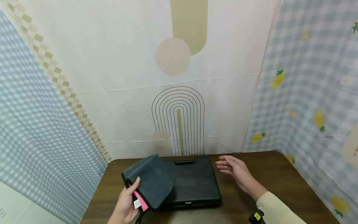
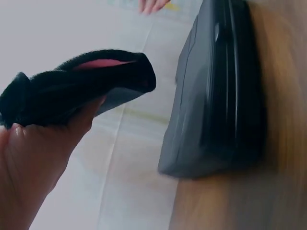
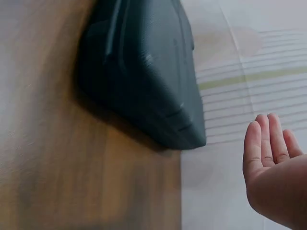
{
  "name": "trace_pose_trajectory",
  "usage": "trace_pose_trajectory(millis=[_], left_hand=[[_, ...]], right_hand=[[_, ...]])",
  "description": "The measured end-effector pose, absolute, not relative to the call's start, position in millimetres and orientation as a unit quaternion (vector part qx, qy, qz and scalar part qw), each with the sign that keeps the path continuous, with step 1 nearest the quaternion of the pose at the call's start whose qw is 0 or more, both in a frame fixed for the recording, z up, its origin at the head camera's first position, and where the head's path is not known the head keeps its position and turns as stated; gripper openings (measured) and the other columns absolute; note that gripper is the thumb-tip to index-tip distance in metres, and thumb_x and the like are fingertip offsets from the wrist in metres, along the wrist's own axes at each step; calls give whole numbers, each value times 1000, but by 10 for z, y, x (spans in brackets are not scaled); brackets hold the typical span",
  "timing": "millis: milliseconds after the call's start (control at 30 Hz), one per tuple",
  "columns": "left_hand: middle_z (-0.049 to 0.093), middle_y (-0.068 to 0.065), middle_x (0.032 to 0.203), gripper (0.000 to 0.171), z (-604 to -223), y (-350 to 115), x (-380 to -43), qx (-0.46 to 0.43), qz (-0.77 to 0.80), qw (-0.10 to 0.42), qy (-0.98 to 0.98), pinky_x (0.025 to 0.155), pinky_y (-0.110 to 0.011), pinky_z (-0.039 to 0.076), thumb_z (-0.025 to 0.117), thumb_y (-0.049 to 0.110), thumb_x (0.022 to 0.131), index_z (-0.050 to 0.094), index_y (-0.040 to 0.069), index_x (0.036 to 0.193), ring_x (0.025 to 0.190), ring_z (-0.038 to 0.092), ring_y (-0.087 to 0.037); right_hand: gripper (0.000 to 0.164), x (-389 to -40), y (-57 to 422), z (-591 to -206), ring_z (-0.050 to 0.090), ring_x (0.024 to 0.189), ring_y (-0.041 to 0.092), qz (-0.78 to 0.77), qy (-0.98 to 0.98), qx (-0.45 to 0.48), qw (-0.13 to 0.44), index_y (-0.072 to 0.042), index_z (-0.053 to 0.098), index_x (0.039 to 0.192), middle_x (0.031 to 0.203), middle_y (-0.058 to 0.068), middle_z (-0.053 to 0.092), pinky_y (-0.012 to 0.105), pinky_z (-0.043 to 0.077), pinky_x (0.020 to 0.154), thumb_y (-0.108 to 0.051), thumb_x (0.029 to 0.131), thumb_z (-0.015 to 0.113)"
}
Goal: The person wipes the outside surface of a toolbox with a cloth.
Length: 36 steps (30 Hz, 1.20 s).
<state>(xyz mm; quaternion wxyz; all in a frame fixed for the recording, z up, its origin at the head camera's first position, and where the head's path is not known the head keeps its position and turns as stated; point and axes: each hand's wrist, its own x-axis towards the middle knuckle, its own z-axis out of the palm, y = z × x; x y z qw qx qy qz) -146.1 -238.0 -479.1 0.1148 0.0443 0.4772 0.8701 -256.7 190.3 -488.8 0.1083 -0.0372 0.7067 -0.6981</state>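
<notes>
My left hand (image 1: 127,200) grips a folded dark grey cloth (image 1: 155,183) with black edging, a pink inner side and a white tag, thumb on top. In the head view the cloth overlaps the left part of a black hard case (image 1: 195,182), which lies closed on the table with its handle toward the wall. In the left wrist view the cloth (image 2: 120,79) is apart from the case (image 2: 192,105). My right hand (image 1: 233,168) hovers off the case's right side, fingers straight and close together, holding nothing. The right wrist view shows that hand (image 3: 273,167) beside the case (image 3: 163,62).
The brown wooden table (image 1: 268,174) has rounded far corners. A patterned white cloth wall (image 1: 126,118) stands right behind it, with checked cloth hangings (image 1: 307,93) at both sides. A small black device (image 1: 256,216) sits at my right wrist.
</notes>
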Motion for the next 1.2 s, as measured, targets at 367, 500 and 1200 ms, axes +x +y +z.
trace_pose_trajectory(millis=[367, 500, 1200], left_hand=[[72, 22, 121, 21, -4719, -2666, -1544, -48, 824, 27, 564, 95, -26, 61, 45, 40, 116, 49, 37, 136, 113, 71, -1], [71, 24, 118, 30, -4770, -2709, -1617, -85, 815, 3, 573, 96, -23, 60, 45, 43, 115, 43, 29, 141, 112, 70, 1], [76, 11, 86, 29, -4990, -2710, -1801, -89, 782, -40, 615, 58, -26, 60, 44, 37, 116, 51, 13, 132, 62, 70, -4]], right_hand=[[37, -2555, 1778, -5161, 69, 126, 21, -533, 844, -53, -9, -12, 67, 143, 143, 13, 70, 40, 58, 102, -32, 114, 55], [50, -2656, 1615, -5292, 50, 150, 43, -448, 890, -79, 4, -13, 52, 158, 166, 18, 48, 62, 45, 118, -35, 113, 55], [56, -3159, 1154, -5700, 29, 159, 52, -436, 894, -93, 35, 5, 24, 167, 172, 34, 24, 67, 30, 127, -18, 118, 36]])
